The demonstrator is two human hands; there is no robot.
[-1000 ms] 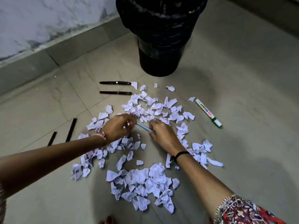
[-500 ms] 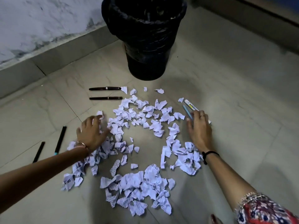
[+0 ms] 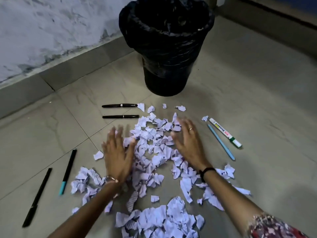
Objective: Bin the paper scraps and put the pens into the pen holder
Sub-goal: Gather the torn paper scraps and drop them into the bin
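Torn white paper scraps lie spread over the tiled floor in front of a black lined bin. My left hand and my right hand rest flat on either side of the pile, fingers spread and blurred, holding nothing. A light blue pen and a white whiteboard marker lie right of my right hand. Two black pens lie beyond the pile at left. A teal-tipped black pen and another black pen lie at far left. No pen holder is in view.
A grey skirting and stained wall run along the upper left. A second heap of scraps sits near the bottom edge between my forearms. Bare tiles stretch to the right of the bin.
My right hand let go of the blue pen beside the marker. Both hands have moved inward onto the scrap pile from its outer edges.
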